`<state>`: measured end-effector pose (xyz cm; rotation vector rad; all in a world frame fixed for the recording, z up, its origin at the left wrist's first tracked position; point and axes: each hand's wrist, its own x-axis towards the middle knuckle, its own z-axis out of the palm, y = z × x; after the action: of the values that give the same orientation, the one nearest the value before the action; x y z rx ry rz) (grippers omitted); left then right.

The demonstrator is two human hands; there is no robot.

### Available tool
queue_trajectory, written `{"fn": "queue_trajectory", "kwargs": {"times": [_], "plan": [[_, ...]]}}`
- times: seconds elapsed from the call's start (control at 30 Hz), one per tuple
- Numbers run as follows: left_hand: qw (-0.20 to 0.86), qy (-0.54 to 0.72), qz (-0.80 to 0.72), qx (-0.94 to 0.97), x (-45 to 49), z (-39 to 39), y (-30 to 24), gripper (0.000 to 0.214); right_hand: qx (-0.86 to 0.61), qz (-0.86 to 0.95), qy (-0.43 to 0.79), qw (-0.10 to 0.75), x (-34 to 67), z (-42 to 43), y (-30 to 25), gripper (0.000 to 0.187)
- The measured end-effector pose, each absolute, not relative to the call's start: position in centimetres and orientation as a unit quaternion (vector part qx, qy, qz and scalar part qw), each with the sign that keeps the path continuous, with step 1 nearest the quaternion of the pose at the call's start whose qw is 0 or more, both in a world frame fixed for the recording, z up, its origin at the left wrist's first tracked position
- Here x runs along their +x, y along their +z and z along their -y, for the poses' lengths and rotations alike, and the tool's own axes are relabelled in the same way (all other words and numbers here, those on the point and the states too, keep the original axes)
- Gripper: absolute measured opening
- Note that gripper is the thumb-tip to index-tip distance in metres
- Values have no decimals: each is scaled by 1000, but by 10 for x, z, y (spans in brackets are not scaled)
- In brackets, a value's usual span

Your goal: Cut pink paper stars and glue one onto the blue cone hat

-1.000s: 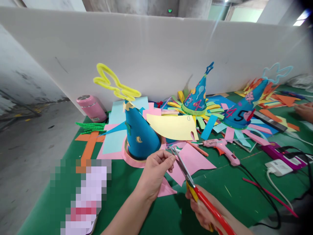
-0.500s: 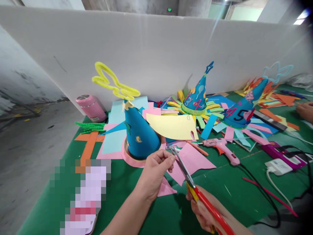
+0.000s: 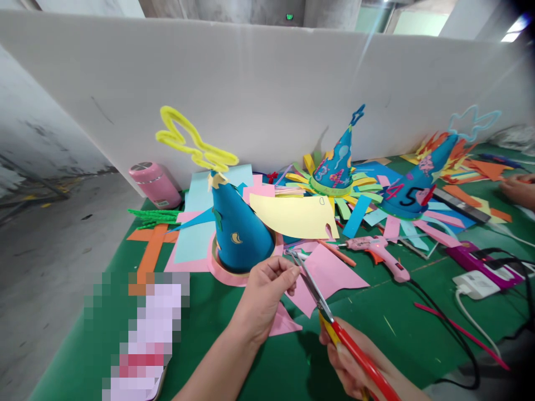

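The left hand [image 3: 265, 295] pinches one pink paper [image 3: 334, 273]. The right hand [image 3: 340, 365] grips one red scissors [image 3: 330, 320]. Three blue party hats [image 3: 238, 234] stand across the middle of the frame.

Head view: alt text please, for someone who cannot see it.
The left hand pinches a pink paper sheet while the right hand holds red-handled metal scissors, blades at its edge, above a green table. Just behind stands a blue paper cone hat; a pink glue gun lies to the right.
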<state>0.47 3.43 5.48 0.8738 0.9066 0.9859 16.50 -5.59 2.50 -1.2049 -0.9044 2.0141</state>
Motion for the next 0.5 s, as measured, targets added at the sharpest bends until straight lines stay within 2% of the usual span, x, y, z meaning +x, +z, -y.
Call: {"fn": "queue_trajectory", "kwargs": {"times": [0.13,0.3,0.5], "plan": [[694,446,-404,395,5,-34,54,16,-457,349,761,300,165,54,22,40],[693,443,-407,397,5,-35,55,18,-450,329,793,245,166,52,8,45],[695,444,-406,393,5,-35,54,17,-439,345,786,266,167,52,5,45]]}}
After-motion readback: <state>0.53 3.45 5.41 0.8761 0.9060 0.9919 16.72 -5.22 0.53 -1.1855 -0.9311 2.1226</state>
